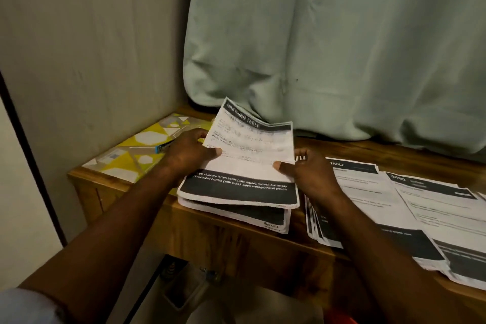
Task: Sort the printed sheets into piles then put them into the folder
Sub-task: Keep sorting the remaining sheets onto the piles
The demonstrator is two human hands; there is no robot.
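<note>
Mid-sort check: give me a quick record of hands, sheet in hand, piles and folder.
left hand: pinches the left edge of the sheet
right hand: pinches the sheet's lower right corner
sheet: headed DRESSING TABLE, tilted up over the front pile
other piles: middle pile, right pile, both flat on the table
folder: yellow patterned, flat at the table's left end, small blue object on it

held sheet (252,144) headed "DRESSING TABLE", middle pile (368,192) "TABLE", right pile (447,213) "3800"
</note>
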